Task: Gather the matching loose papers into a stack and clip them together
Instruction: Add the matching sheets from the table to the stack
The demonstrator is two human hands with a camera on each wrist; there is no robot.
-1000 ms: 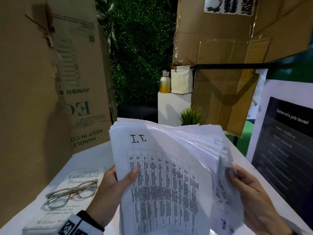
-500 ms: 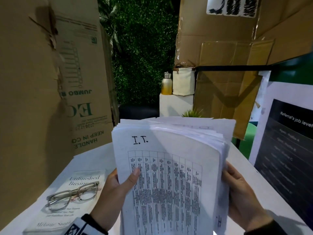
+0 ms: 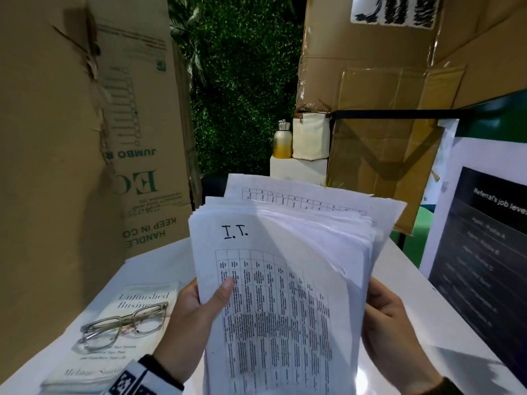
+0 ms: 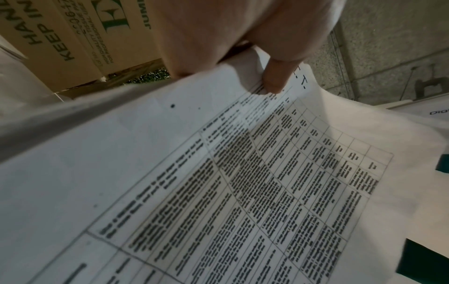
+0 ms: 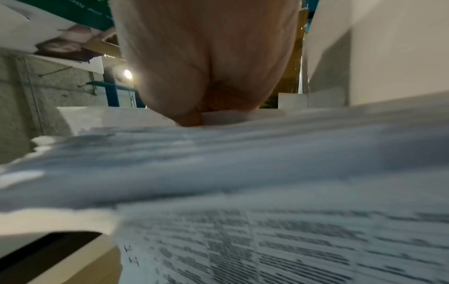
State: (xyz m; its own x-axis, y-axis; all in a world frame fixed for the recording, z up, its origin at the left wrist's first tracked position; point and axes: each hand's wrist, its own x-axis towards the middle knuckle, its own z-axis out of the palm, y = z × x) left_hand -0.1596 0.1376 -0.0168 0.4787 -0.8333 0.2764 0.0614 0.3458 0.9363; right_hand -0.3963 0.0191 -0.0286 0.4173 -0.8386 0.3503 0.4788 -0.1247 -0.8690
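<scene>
A thick stack of white papers (image 3: pixel 279 295) with printed tables is held upright above the white table (image 3: pixel 159 260). The front sheet bears a handwritten "I.T." at its top. My left hand (image 3: pixel 196 312) grips the stack's left edge, thumb pressed on the front sheet (image 4: pixel 243 173). My right hand (image 3: pixel 390 317) holds the right edge, its fingers hidden behind the sheets. One sheet at the back sticks up above the others. In the right wrist view the fanned paper edges (image 5: pixel 243 163) fill the picture, blurred. No clip is in view.
A book (image 3: pixel 114 334) with clear-framed glasses (image 3: pixel 125 326) on it lies at the table's left. Tall cardboard boxes (image 3: pixel 57 138) stand at the left and behind right. A dark printed poster (image 3: pixel 482 266) leans at the right. A bottle (image 3: pixel 282 141) and white bag stand beyond.
The loose right-hand sheets have been drawn in against the stack, and my right hand has moved up along its right edge. A back sheet now pokes out on top.
</scene>
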